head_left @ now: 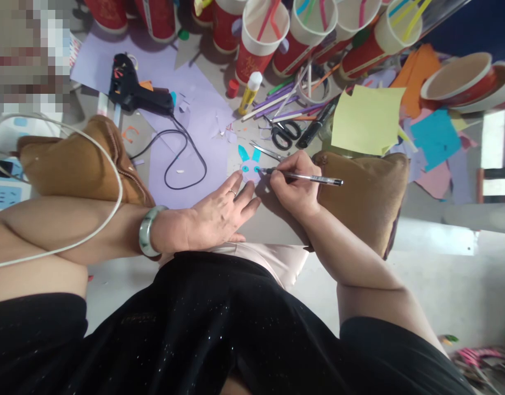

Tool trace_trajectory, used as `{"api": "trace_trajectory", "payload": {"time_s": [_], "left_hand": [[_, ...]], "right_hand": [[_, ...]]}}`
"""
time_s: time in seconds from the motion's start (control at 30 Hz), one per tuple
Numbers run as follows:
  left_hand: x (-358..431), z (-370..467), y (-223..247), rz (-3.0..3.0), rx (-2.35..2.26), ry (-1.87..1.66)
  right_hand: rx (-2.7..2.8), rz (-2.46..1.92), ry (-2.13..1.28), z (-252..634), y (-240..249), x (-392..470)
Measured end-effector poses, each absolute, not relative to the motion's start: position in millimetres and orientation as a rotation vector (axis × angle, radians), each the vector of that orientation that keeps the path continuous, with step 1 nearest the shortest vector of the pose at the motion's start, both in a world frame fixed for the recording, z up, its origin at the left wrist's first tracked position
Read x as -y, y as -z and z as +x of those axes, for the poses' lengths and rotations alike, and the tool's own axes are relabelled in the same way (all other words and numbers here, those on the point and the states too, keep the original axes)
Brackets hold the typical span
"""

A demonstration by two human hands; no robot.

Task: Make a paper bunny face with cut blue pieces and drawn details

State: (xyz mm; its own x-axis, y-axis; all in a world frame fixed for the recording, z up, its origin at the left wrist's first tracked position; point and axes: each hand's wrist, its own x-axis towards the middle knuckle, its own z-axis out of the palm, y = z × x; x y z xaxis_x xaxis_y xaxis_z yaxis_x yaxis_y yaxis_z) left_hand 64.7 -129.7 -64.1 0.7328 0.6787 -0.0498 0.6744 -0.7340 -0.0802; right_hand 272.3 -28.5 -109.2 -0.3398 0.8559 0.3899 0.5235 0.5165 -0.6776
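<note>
A small paper bunny face [250,174] lies on the table, light purple with blue ears and blue round eyes. My left hand [219,211] rests flat with its fingers spread, the fingertips on the lower left edge of the face. In my right hand [297,184] is a black-and-clear pen [318,179], its tip at the right eye. Just above the face lie pointed metal tweezers [267,152], partly hidden near my right hand. Black-handled scissors [284,134] and a black marker [317,125] are a little farther up.
A black glue gun [139,90] with a looped cord lies on purple paper [186,164] at left. Red paper cups [258,55] with straws line the back. A glue stick [250,93] stands near them. Brown cushions [363,192] flank my arms; yellow sticky notes [365,119] lie at right.
</note>
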Motion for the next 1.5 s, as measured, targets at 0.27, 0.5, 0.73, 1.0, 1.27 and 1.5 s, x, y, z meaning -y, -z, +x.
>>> {"api": "trace_trajectory", "payload": {"time_s": [0.27, 0.5, 0.73, 1.0, 1.27, 1.5], "left_hand": [[129.8, 65.6, 62.0, -2.891, 1.14, -0.125], [130.1, 65.0, 62.8, -2.855, 1.105, -0.164], [129.9, 64.9, 65.7, -2.871, 1.116, -0.122], [129.0, 65.2, 67.4, -2.912, 1.156, -0.104], [130.0, 64.9, 64.9, -2.9, 1.139, -0.126], [128.5, 64.7, 62.5, -2.93, 1.168, -0.126]], "right_hand": [[2.017, -1.112, -0.57, 271.0, 107.4, 29.1], [2.014, -1.08, -0.566, 272.0, 107.6, 29.2], [1.994, -1.133, -0.574, 273.5, 111.1, 28.5], [2.007, -1.115, -0.571, 269.0, 103.8, 29.9], [2.012, -1.163, -0.575, 269.5, 104.9, 30.0], [1.998, -1.177, -0.561, 268.0, 104.3, 30.0]]}}
